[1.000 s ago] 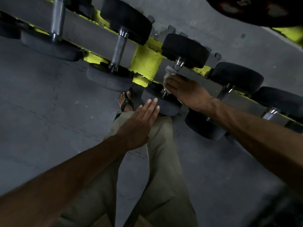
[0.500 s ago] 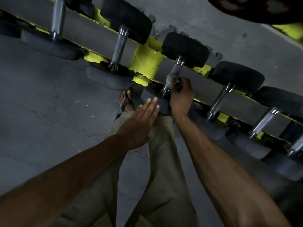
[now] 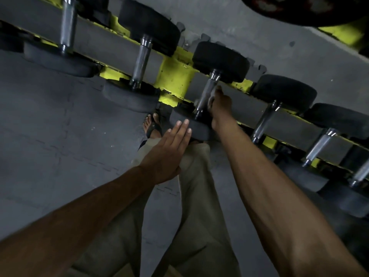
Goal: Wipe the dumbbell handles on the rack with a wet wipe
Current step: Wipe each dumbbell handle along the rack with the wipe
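Observation:
Several black dumbbells with chrome handles lie across a yellow and grey rack point(image 3: 175, 80). My right hand point(image 3: 220, 104) is wrapped round the chrome handle point(image 3: 206, 90) of the middle dumbbell. A sliver of the pale wet wipe point(image 3: 212, 94) shows between my fingers and the handle. My left hand point(image 3: 169, 150) is flat with straight fingers, its fingertips at the near black head point(image 3: 187, 121) of that same dumbbell. I cannot tell whether they touch it.
More dumbbell handles stand to the left point(image 3: 141, 62) and to the right point(image 3: 263, 120) on the rack. My sandalled foot point(image 3: 152, 125) sits on the grey rubber floor under the rack. A dark weight plate point(image 3: 299, 9) is at the top right.
My right hand came off the top of the handle, swung to its right side and slid along it with the wipe. My left hand stayed put.

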